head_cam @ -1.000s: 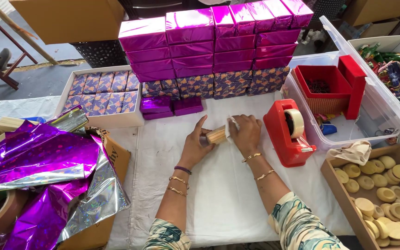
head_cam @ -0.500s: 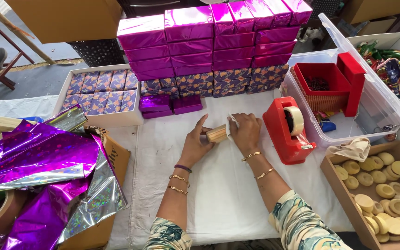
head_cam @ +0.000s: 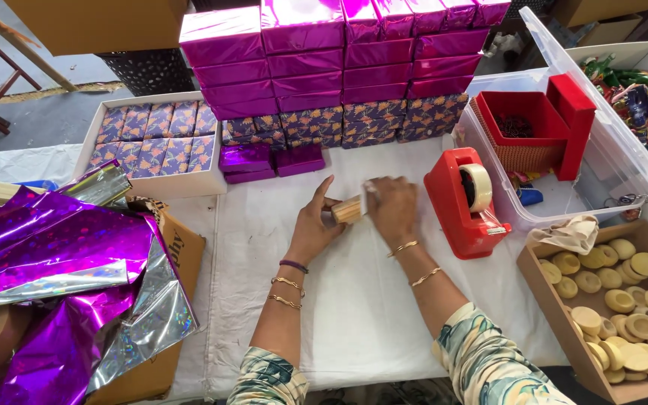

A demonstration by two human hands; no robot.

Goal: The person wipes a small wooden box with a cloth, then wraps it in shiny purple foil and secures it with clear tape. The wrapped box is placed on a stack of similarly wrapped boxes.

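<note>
My left hand (head_cam: 315,223) and my right hand (head_cam: 393,206) meet at the middle of the white-covered table (head_cam: 354,315). Between them lies a small stack of tan round discs (head_cam: 346,210), held on its side. The left hand grips one end. The right hand covers the other end and presses a pale strip, perhaps paper or tape, against it. Both wrists wear gold bangles.
A red tape dispenser (head_cam: 468,201) stands right of my hands. A cardboard box of tan discs (head_cam: 624,300) sits at front right, a clear bin with a red basket (head_cam: 534,131) behind it. Stacked purple wrapped boxes (head_cam: 339,67) line the back. Purple foil sheets (head_cam: 54,262) fill a carton at left.
</note>
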